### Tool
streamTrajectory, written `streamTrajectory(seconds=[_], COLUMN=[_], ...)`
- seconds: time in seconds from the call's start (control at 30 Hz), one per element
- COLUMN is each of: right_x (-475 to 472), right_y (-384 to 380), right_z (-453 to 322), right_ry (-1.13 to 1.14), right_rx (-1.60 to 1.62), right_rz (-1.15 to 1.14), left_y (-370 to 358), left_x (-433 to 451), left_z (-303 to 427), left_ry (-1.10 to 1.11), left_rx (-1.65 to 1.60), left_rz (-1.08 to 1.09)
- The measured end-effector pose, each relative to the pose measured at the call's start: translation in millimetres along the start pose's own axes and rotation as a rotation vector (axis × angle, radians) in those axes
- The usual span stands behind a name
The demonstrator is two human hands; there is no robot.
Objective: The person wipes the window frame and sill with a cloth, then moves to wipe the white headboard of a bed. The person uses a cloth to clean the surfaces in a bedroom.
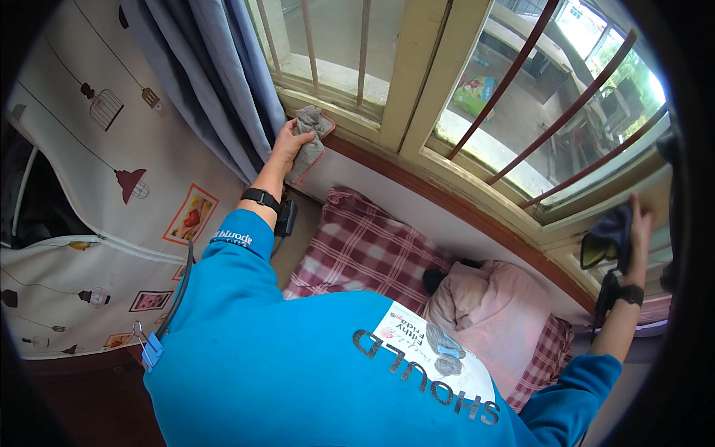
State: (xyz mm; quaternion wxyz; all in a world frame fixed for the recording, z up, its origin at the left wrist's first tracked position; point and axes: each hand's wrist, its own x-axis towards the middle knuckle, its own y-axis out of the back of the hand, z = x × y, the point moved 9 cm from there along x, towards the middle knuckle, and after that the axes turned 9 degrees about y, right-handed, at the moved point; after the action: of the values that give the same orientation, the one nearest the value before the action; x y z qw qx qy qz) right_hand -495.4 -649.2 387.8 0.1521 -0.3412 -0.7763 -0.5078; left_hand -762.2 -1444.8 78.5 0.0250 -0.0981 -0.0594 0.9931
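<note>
My left hand [287, 148] grips a crumpled grey cloth [308, 139] with pinkish edging, near the lower left corner of the wooden window frame [405, 131]. Part of that cloth hangs below the reddish-brown sill [424, 181]. Far to the right, my right hand [641, 229] holds a dark blue cloth [614, 229] with a yellow-green part against the lower right of the frame. Its fingertips point up along the wood, and some of the fingers are hidden. Both wrists carry a black strap with a device on it.
Blue-grey curtains [218, 72] hang close by my left arm. Reddish metal bars [539, 131] cross the window panes. Below the sill lie a plaid pillow [357, 246] and a pink bedcover [491, 313]. A printed fabric cover [100, 184] with a zipped opening stands at the left.
</note>
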Motion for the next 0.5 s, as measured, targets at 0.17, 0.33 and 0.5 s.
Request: streamTrajectory(seconds=[0.17,0.33,0.5], right_x=[3,1,-1], right_y=[1,2,7], right_z=[6,9,8], right_ry=[-0.01,-0.006,0.018], right_rx=[-0.064,-0.014,-0.098], right_rz=[0.007,0.009,0.009], left_y=[33,60,43], left_x=[10,25,48], left_z=[-9,3,51], left_ry=[0.011,-0.018,-0.291], left_rx=[0.127,0.264,0.553], left_rz=[0.148,0.405,0.578])
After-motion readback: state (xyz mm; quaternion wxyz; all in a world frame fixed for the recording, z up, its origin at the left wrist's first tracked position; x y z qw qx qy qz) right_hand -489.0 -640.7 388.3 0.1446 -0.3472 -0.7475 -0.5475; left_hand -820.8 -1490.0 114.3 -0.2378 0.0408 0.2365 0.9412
